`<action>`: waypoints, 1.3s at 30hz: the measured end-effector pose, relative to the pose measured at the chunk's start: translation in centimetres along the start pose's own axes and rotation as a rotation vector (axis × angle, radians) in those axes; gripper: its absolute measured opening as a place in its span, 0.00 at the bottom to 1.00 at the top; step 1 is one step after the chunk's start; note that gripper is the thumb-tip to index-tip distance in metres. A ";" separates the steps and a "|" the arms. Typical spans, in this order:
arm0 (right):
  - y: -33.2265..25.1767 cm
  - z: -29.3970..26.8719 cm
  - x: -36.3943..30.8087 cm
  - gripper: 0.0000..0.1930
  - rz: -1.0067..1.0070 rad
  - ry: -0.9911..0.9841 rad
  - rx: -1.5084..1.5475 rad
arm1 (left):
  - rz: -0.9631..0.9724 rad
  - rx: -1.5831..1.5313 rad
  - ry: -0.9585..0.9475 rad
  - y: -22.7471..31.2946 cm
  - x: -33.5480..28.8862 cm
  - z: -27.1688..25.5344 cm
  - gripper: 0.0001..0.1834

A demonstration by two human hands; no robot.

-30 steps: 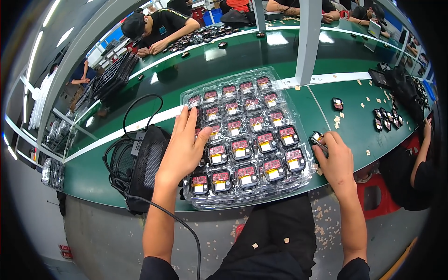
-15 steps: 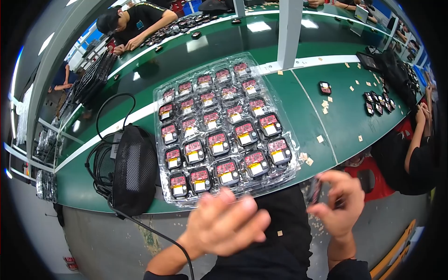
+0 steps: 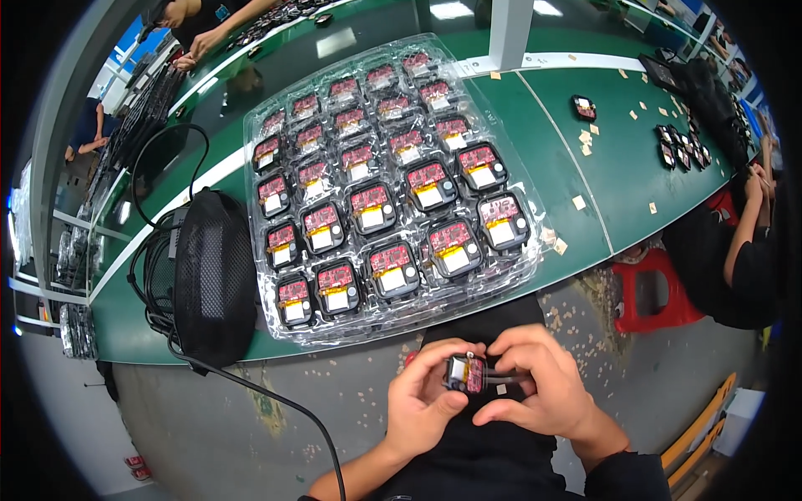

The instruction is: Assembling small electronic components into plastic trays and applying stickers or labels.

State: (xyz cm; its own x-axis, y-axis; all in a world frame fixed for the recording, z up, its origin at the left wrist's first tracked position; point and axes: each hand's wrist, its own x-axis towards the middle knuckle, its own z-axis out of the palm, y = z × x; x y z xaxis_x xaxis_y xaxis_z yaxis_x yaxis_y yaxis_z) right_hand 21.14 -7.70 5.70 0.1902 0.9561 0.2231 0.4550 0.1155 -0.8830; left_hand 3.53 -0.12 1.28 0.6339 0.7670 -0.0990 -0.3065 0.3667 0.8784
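My left hand (image 3: 424,401) grips a small black-cased device (image 3: 466,373) by its sides, its red circuit board showing. Close on its right, my right hand (image 3: 547,384) is curled round thin grey prongs that look like tweezers (image 3: 506,378). Their tips point at the device; whether they touch it I cannot tell. Both hands are above my lap, in front of the bench edge. Beyond them lies a clear plastic tray (image 3: 266,313) with rows of similar devices, each with a red board, yellow tape and a white block.
A black mesh pouch (image 3: 219,280) with coiled cable sits left of the tray. On the green bench (image 3: 551,179), a single device (image 3: 584,107), a small group of devices (image 3: 681,147) and scattered paper squares lie right. A white post (image 3: 510,33) rises behind. Other people work nearby.
The device has passed from my right hand to my left, which was empty with fingers spread. Both hands have come together, and the thin prongs now show in my right hand. The view has tilted downward.
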 end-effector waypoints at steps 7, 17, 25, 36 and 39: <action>1.5 0.9 -0.5 0.14 -0.092 0.102 -0.408 | -0.024 -0.248 0.063 -1.3 -0.1 -0.2 0.35; 2.7 1.6 -0.7 0.14 -0.248 0.196 -0.522 | -0.063 -0.192 0.063 -1.7 -0.6 -1.0 0.35; 2.5 1.2 -0.8 0.16 -0.186 0.104 -0.502 | -0.040 -0.244 0.059 -1.7 -0.5 -0.9 0.34; 3.7 1.6 -1.5 0.15 -0.272 0.169 -0.528 | -0.065 -0.189 0.061 -1.8 -0.4 -0.6 0.36; 3.6 1.4 -1.3 0.14 -0.236 0.177 -0.463 | -0.074 -0.177 0.074 -1.7 -0.3 -0.5 0.36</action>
State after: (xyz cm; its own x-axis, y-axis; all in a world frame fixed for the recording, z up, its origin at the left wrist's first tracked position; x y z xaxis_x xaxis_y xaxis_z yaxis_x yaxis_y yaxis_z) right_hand 21.34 -8.12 1.67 0.1622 0.8539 0.4946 0.8308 0.1523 -0.5354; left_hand 3.48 -0.72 -0.46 0.6076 0.7686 -0.2002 -0.3854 0.5056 0.7719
